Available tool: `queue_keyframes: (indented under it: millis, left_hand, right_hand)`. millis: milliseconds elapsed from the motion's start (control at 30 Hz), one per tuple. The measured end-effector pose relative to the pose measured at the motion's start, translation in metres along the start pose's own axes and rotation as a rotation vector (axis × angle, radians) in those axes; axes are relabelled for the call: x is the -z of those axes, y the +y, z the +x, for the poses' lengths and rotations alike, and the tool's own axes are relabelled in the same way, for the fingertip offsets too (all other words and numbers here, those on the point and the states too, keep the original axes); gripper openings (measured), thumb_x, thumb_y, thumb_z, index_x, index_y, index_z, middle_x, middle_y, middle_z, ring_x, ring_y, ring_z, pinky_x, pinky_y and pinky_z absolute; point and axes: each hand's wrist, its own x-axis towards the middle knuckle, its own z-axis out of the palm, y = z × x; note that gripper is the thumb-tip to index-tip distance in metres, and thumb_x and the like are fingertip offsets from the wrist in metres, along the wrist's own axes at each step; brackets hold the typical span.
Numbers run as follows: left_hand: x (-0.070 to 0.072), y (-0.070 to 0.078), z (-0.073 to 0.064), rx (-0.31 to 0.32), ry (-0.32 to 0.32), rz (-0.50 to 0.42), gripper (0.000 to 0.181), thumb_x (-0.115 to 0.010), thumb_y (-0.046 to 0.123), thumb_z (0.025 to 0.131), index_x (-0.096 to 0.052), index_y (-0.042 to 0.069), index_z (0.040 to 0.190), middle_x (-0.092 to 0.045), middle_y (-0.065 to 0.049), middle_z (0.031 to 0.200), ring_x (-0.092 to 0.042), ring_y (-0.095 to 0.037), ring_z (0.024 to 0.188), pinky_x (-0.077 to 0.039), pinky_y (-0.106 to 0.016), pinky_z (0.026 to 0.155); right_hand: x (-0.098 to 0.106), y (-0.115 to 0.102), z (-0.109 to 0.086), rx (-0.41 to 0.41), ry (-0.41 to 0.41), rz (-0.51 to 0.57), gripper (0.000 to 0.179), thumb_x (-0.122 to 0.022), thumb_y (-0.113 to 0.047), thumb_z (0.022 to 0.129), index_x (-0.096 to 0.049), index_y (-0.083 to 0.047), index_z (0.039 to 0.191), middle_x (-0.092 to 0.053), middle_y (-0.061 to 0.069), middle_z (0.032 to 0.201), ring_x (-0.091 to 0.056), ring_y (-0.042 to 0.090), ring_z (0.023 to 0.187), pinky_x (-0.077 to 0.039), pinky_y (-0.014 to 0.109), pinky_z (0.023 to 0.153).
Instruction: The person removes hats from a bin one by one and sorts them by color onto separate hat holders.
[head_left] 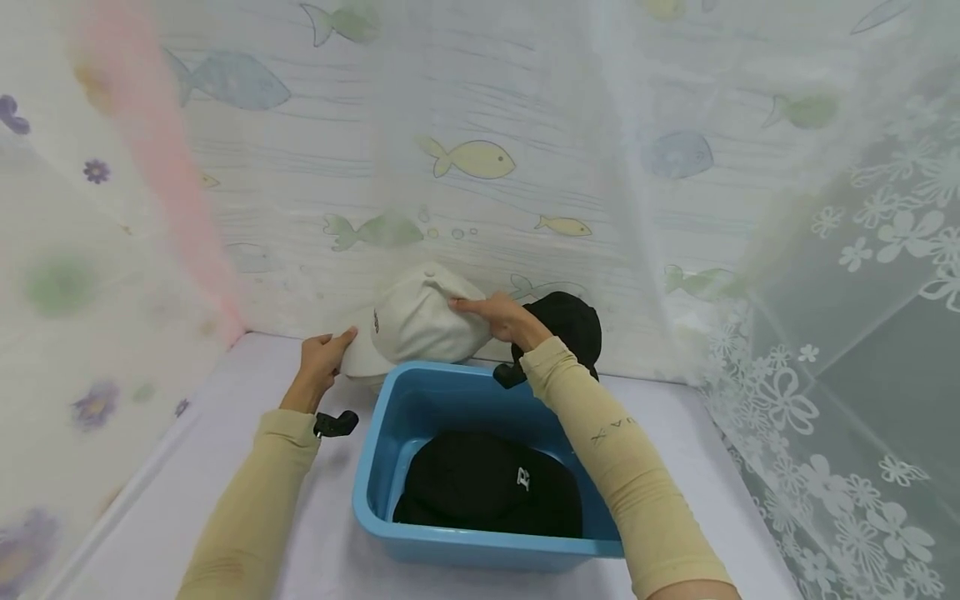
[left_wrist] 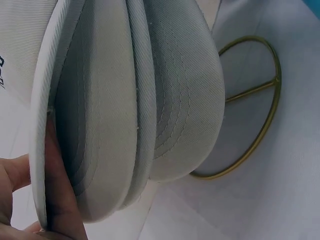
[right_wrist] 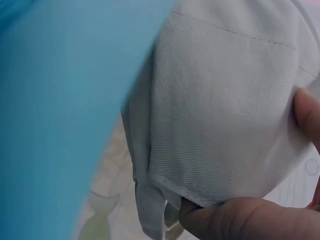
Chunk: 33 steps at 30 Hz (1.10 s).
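A white baseball cap [head_left: 423,325] sits behind the blue bin, its brim toward the left. My left hand [head_left: 321,360] pinches that brim, thumb on one face and fingers on the other. At the cap's other end, my right hand [head_left: 504,317] grips the rear edge between thumb and fingers, near the back strap [right_wrist: 150,207]. In the left wrist view, more white brims [left_wrist: 185,100] lie nested under the pinched one. A brass ring base [left_wrist: 277,81] shows beyond them, the rest of its stand hidden by the caps.
The blue bin [head_left: 365,492] stands on the white-covered table [head_left: 322,533], a black cap [head_left: 472,479] with a white letter inside it. Another black cap [head_left: 570,321] stands behind my right wrist. A curtain with printed fish [head_left: 480,158] hangs close behind the caps.
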Motion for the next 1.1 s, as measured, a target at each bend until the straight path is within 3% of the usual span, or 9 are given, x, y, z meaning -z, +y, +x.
queue_keyframes:
  millis: [300, 533, 633, 733, 833, 1100]
  left_hand:
    - [0.001, 0.004, -0.002, 0.014, -0.009, 0.006, 0.077, -0.058, 0.041, 0.103, -0.031, -0.009, 0.155, -0.048, -0.025, 0.145, -0.052, -0.007, 0.082, -0.044, -0.017, 0.059]
    - [0.003, 0.006, -0.001, 0.008, -0.015, 0.002, 0.070, -0.060, 0.040, 0.101, -0.043, -0.009, 0.149, -0.051, -0.025, 0.144, -0.056, -0.013, 0.095, -0.048, -0.017, 0.063]
    - [0.002, 0.008, 0.001, 0.003, -0.012, -0.003, 0.076, -0.061, 0.046, 0.099, -0.044, -0.009, 0.148, -0.050, -0.025, 0.146, -0.057, -0.020, 0.106, -0.052, -0.022, 0.071]
    - [0.001, 0.011, 0.003, -0.025, 0.005, 0.022, 0.083, -0.062, 0.053, 0.096, -0.045, -0.010, 0.147, -0.048, -0.028, 0.147, -0.056, -0.030, 0.119, -0.055, -0.037, 0.088]
    - [0.000, 0.013, 0.005, -0.057, 0.032, 0.048, 0.082, -0.062, 0.054, 0.096, -0.050, -0.012, 0.142, -0.046, -0.030, 0.148, -0.053, -0.038, 0.128, -0.050, -0.049, 0.103]
    - [0.000, 0.015, 0.006, -0.062, 0.048, 0.087, 0.074, -0.063, 0.044, 0.098, -0.050, -0.016, 0.139, -0.046, -0.031, 0.146, -0.054, -0.038, 0.126, -0.048, -0.050, 0.106]
  right_hand:
    - [-0.003, -0.001, 0.000, -0.012, -0.034, -0.041, 0.099, -0.076, -0.028, 0.093, -0.009, 0.003, 0.160, -0.025, 0.020, 0.161, -0.044, 0.038, 0.138, -0.040, 0.048, 0.115]
    - [-0.001, 0.000, 0.002, -0.021, -0.065, -0.049, 0.100, -0.073, -0.027, 0.095, -0.004, 0.001, 0.161, -0.019, 0.020, 0.164, -0.039, 0.039, 0.142, -0.037, 0.048, 0.118]
    - [0.001, 0.000, 0.000, -0.012, -0.069, -0.039, 0.103, -0.072, -0.027, 0.096, 0.002, -0.001, 0.162, -0.011, 0.019, 0.167, -0.037, 0.039, 0.143, -0.036, 0.049, 0.118]
    - [0.002, -0.002, -0.003, 0.004, -0.083, -0.019, 0.101, -0.070, -0.028, 0.098, 0.004, -0.001, 0.162, -0.008, 0.019, 0.168, -0.040, 0.039, 0.141, -0.038, 0.049, 0.117]
    - [0.002, -0.004, -0.005, 0.015, -0.089, -0.006, 0.099, -0.069, -0.028, 0.098, 0.003, -0.001, 0.162, -0.012, 0.020, 0.166, -0.046, 0.038, 0.136, -0.042, 0.048, 0.114]
    - [0.001, -0.005, -0.008, 0.034, -0.052, -0.054, 0.093, -0.069, -0.034, 0.098, -0.009, 0.003, 0.161, -0.025, 0.021, 0.162, -0.052, 0.036, 0.130, -0.046, 0.047, 0.111]
